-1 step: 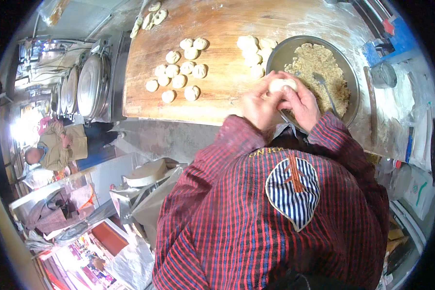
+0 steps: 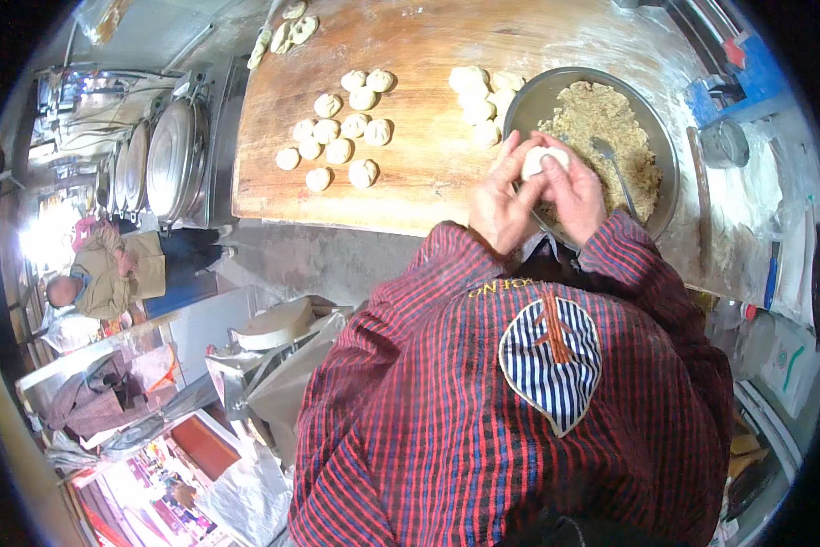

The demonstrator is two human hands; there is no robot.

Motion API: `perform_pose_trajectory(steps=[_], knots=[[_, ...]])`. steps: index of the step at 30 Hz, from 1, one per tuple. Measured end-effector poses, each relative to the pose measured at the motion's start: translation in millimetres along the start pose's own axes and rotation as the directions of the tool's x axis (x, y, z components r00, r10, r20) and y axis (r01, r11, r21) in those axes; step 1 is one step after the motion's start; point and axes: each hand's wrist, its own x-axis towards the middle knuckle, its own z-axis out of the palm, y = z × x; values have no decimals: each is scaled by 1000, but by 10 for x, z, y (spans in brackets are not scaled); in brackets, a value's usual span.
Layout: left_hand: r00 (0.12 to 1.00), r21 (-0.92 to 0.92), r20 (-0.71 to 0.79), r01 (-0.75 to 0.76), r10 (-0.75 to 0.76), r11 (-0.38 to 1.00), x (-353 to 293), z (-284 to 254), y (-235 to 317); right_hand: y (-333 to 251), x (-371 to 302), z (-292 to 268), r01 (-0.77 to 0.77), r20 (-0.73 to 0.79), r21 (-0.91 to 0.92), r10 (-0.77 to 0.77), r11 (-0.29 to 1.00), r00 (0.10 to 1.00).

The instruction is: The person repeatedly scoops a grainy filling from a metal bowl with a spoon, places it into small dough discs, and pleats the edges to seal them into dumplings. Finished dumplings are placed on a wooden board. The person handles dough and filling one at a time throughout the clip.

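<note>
A small white piece of dough sits between my two hands, over the near left rim of a large metal bowl. My left hand cups its left side, thumb reaching across. The fingers of my right hand wrap round the other side, thumb on top. My fingers hide the dough's underside. Crumbly, pale brown filling lies in the bowl, and a metal spoon is stuck in it. Just left of the bowl is a cluster of dough pieces.
Several pleated buns are spread on the left of the floured wooden board. More dough lies at its far left corner. Large round metal lids stand beyond the left edge. Another person is farther off, at the left.
Both hands and the dough have shifted slightly to the right. The left hand's fingers have moved, and more of the dough's top shows.
</note>
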Motion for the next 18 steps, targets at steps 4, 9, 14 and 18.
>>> perform_pose_trajectory(steps=[4, 9, 14, 18], knots=[[983, 3, 46, 176, -176, 984, -137, -22, 76, -17, -31, -87, -87, 76, -119, 97, 989, 992], [913, -414, 17, 377, -407, 829, -226, -41, -58, 125, -140, -41, -79, 170, 274, 33, 958, 985], [938, -142, 92, 345, -334, 928, -296, -78, -17, 132, -230, -188, -142, 309, -101, 166, 985, 936], [962, -208, 134, 262, -238, 942, -299, -37, -91, 125, -324, -220, -149, 262, 54, 130, 987, 956]])
